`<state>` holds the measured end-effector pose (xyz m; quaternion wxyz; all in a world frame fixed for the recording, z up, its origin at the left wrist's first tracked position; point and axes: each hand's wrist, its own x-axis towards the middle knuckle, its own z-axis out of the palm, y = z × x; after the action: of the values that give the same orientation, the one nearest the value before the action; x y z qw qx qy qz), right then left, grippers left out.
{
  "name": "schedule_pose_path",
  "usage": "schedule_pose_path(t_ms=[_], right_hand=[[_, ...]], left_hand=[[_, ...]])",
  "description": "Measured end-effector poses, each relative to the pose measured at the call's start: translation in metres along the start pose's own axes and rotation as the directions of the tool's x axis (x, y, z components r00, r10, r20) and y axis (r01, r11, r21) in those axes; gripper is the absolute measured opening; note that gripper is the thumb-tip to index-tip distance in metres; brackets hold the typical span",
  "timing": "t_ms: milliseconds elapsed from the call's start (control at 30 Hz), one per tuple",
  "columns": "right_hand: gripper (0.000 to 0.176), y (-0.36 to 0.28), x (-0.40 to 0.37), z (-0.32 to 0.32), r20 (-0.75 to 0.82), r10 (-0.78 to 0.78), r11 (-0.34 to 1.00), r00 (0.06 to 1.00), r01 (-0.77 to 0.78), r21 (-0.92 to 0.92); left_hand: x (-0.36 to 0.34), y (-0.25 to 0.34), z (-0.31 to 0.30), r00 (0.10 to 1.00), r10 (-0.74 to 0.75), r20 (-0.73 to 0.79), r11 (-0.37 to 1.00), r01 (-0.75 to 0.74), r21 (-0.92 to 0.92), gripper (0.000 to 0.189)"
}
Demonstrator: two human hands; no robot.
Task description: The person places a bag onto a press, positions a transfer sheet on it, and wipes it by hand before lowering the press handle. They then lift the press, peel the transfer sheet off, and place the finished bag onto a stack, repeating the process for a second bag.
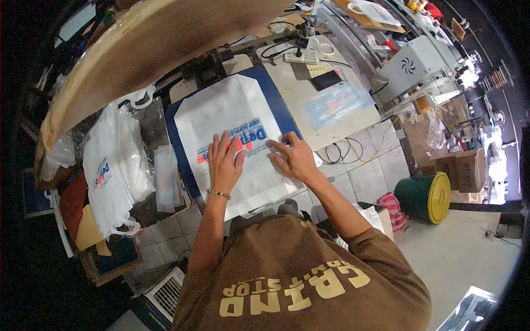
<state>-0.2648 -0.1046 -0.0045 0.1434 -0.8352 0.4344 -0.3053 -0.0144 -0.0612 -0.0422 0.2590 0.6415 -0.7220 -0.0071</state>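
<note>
A white bag (212,113) with blue and red print (248,135) lies flat on a dark blue board (270,88) in front of me. My left hand (225,163) rests on it with the fingers stretched over the left part of the print, and part of the lettering is hidden beneath them. At the right end of the print, my right hand (296,158) touches the bag near its right edge. Its thumb and forefinger point inward and stand apart, with nothing visible between them.
Left of the board lies a stack of white printed bags (113,165). On the right, a pale board (298,113) carries a printed film (338,107), a phone (326,81) and a power strip (301,58). A large brown panel (160,44) overhangs the far left. A lidded green bin (422,198) stands right.
</note>
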Motion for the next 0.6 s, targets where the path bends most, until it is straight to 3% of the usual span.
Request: schedule_pose_path(t_ms=[233, 600], right_hand=[[0.034, -0.0023, 0.0032, 0.0065, 0.042, 0.011, 0.999, 0.999, -0.010, -0.036], [0.032, -0.0026, 0.0033, 0.0110, 0.035, 0.067, 0.997, 0.997, -0.065, -0.049]], left_hand=[[0.0021, 0.0032, -0.0025, 0.999, -0.004, -0.038, 1.000, 0.003, -0.015, 0.049], [0.0053, 0.0030, -0.0064, 0.998, -0.044, 0.041, 0.999, 0.045, -0.020, 0.050]])
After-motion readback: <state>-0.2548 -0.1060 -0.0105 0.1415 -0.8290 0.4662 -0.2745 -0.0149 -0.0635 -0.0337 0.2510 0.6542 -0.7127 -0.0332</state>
